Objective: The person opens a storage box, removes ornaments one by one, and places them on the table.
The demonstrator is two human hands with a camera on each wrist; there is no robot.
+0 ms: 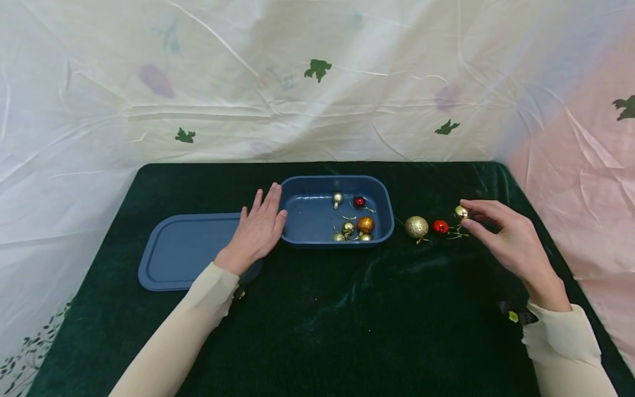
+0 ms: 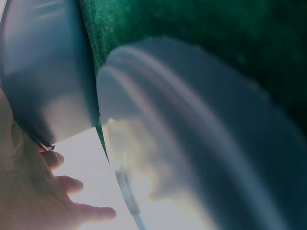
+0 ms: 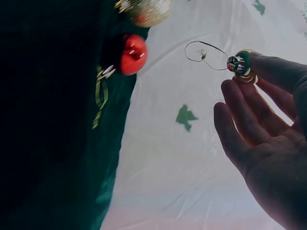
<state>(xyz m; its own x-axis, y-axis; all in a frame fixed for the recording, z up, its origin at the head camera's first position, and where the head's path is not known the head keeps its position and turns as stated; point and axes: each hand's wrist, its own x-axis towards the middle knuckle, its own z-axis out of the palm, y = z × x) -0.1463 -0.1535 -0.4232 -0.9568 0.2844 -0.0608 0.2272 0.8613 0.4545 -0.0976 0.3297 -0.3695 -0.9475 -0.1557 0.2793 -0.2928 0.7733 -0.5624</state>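
My right hand pinches a small shiny gold bauble between thumb and fingertips, and its thin cord loop hangs free in the right wrist view. To the left of that hand lie a red bauble and a larger glittery gold bauble. My left hand has its fingers extended, with fingertips and thumb right at the left side of the blue box. Inside the box are several small ornaments, among them a dark red bauble and an orange glitter bauble.
A blue lid lies flat on the table left of the box, partly under the left forearm. Dark green velvet cloth covers the table. Behind it hangs a pale fabric backdrop with green bird shapes.
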